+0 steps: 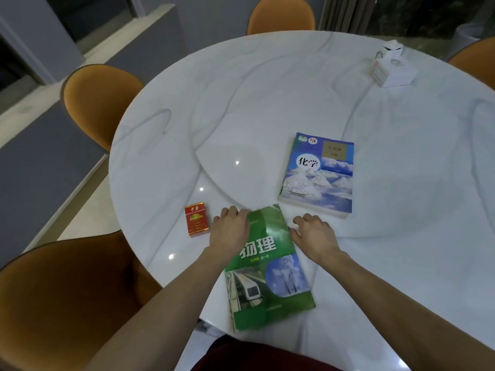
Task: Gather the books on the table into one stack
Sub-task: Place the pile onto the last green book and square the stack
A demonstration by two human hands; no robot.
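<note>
Green book lies between open hands: left on its corner, right beside.

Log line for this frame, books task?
stage: books unstacked | left hand: on green book | right hand: at its edge | blue book: apart, flat

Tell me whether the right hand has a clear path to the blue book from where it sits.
Probably yes. The right hand rests at the green book's right edge, and the blue book lies flat just beyond it, farther up the table. Only bare tabletop shows between them.
</note>
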